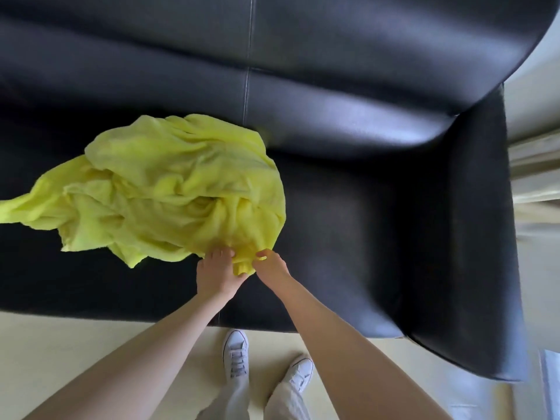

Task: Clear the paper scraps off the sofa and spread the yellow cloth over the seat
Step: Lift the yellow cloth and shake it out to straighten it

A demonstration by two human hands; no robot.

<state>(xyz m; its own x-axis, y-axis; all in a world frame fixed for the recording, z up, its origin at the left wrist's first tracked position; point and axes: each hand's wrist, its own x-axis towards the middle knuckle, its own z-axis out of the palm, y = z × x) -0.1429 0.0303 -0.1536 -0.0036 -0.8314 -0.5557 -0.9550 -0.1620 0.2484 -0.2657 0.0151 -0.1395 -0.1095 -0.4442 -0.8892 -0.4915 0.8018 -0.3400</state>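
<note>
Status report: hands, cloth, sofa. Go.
Both hands, left and right, pinching the cloth at its near edge. Cloth bunched, not spread. Sofa seat shows no paper scraps; nothing in the way.

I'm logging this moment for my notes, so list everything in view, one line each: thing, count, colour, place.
yellow cloth: one, yellow-green, bunched on the left part of the seat, its near edge held.
sofa: one, black leather, fills the upper frame; no paper scraps visible on it.
floor: one, pale cream, in front of the sofa.
shoes: two, white, on the floor.
trousers: one pair, light grey, bottom edge.
left hand: one, gripping the cloth edge.
right hand: one, pinching the same edge.
</note>
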